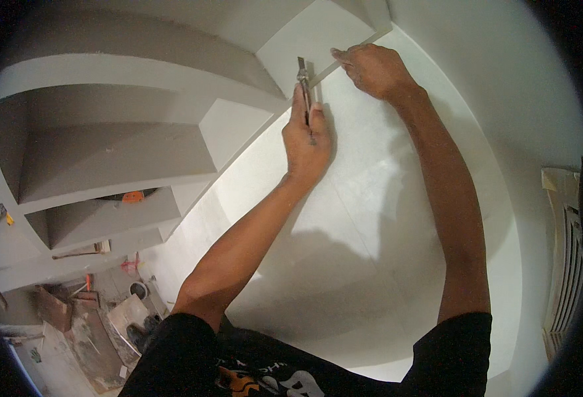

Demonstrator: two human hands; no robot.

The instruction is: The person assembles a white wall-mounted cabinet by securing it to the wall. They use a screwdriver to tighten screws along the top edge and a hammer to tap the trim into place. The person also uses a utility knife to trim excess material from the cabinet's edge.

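My left hand [307, 142] is closed around a slim metal tool [304, 83] with a flat, blade-like dark tip pointing up and away from me. The tool's tip stands in front of a pale shelf side panel [314, 43]. Farther right, my right hand [381, 71] is at the strip edge where that panel meets a broad white panel [344, 218]. Its fingers are curled together, with the tips pointing left along the edge; whether something small is between them is hidden. Both forearms reach across the white panel and cast shadows on it.
Built-in shelves [119, 155] with open compartments fill the left side. An orange tool [133, 196] lies in a lower compartment, and a brush [83, 250] rests on a ledge. Boards and clutter [93, 337] cover the floor at lower left. A slatted vent [565, 264] is at right.
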